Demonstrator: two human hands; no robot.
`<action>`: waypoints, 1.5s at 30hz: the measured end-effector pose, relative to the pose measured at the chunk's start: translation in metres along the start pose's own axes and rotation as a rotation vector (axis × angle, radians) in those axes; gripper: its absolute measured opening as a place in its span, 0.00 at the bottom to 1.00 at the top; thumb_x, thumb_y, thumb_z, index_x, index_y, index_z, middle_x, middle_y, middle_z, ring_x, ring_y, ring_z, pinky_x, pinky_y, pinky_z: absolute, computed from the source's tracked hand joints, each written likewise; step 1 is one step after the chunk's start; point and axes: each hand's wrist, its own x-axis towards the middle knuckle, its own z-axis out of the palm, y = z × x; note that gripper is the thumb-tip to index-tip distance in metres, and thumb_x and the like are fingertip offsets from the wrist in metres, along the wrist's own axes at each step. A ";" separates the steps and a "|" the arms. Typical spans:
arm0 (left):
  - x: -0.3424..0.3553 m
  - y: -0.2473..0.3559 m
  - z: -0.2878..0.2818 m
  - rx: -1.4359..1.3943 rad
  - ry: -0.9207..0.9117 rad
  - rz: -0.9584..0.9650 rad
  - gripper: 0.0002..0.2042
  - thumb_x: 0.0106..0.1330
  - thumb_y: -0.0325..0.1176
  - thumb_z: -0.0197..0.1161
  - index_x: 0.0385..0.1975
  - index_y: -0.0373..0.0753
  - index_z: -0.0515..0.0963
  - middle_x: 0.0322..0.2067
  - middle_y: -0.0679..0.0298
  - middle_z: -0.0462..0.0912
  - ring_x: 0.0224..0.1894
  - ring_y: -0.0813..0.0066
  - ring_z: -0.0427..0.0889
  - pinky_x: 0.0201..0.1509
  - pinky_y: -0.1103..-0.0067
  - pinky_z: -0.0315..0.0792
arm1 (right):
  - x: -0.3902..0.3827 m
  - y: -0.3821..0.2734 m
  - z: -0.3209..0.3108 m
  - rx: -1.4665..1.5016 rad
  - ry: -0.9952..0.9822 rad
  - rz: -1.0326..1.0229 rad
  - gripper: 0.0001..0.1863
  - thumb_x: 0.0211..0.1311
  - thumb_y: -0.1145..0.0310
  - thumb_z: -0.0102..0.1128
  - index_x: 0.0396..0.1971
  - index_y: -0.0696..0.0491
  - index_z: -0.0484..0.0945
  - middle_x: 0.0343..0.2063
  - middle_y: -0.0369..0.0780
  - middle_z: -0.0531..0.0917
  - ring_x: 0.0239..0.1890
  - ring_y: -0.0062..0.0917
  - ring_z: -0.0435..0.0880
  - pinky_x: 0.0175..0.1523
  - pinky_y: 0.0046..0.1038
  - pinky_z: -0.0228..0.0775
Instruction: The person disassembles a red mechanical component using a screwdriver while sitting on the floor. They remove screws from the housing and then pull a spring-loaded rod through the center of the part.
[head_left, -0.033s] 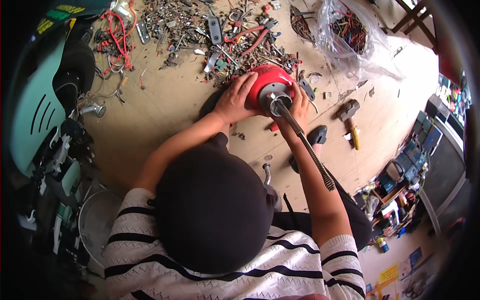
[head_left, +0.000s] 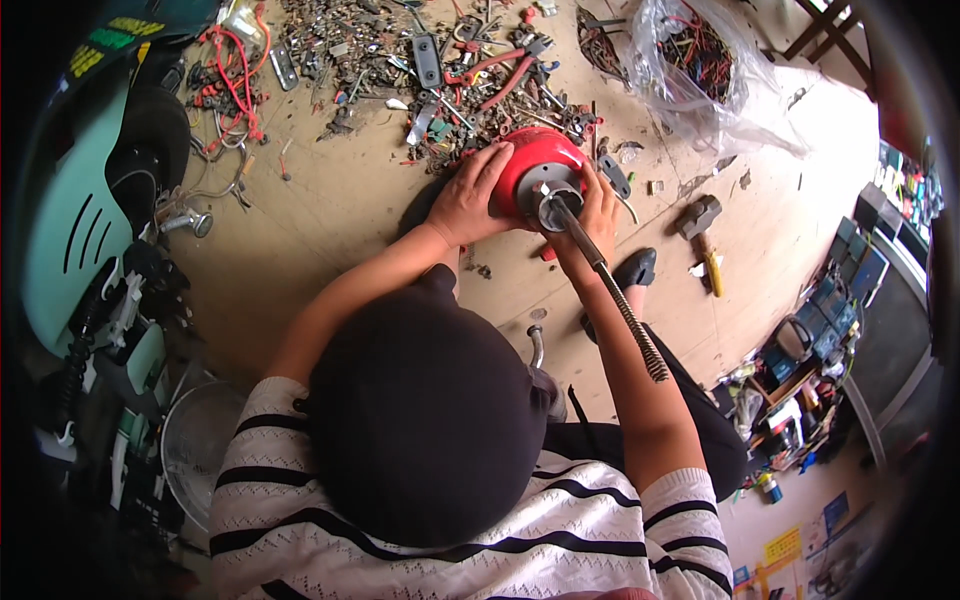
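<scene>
Tan floor (head_left: pixel 310 230), hands (head_left: pixel 474 200) on red drum (head_left: pixel 548 150)

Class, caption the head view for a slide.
Left hand and right hand hold a red drum with a spring; a hammer lies nearby.

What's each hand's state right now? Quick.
Left hand: holding the red drum by its left side, fingers spread on it.
Right hand: holding the drum's right side, palm partly hidden.

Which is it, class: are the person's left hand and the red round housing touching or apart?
Touching. The head view shows the left hand laid against the left side of the red round housing, no gap visible.
</scene>
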 end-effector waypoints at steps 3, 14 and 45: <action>0.001 0.001 0.000 0.011 -0.024 -0.017 0.56 0.42 0.56 0.80 0.70 0.35 0.58 0.64 0.52 0.65 0.64 0.53 0.70 0.67 0.64 0.69 | -0.005 0.001 0.010 0.079 0.065 -0.006 0.50 0.38 0.60 0.83 0.66 0.52 0.67 0.59 0.47 0.74 0.63 0.44 0.70 0.67 0.42 0.63; 0.003 0.004 -0.003 0.070 -0.111 -0.062 0.59 0.42 0.54 0.80 0.72 0.36 0.52 0.65 0.50 0.63 0.65 0.51 0.68 0.69 0.63 0.66 | -0.014 0.022 0.012 0.200 0.007 -0.081 0.51 0.40 0.59 0.80 0.68 0.49 0.64 0.65 0.40 0.70 0.70 0.40 0.63 0.70 0.41 0.53; 0.029 0.016 -0.017 0.037 -0.276 -0.127 0.60 0.38 0.50 0.83 0.73 0.43 0.53 0.62 0.50 0.61 0.65 0.47 0.64 0.69 0.58 0.64 | 0.019 0.034 -0.019 0.182 -0.141 -0.232 0.52 0.29 0.72 0.78 0.65 0.45 0.68 0.65 0.45 0.66 0.63 0.47 0.68 0.69 0.44 0.64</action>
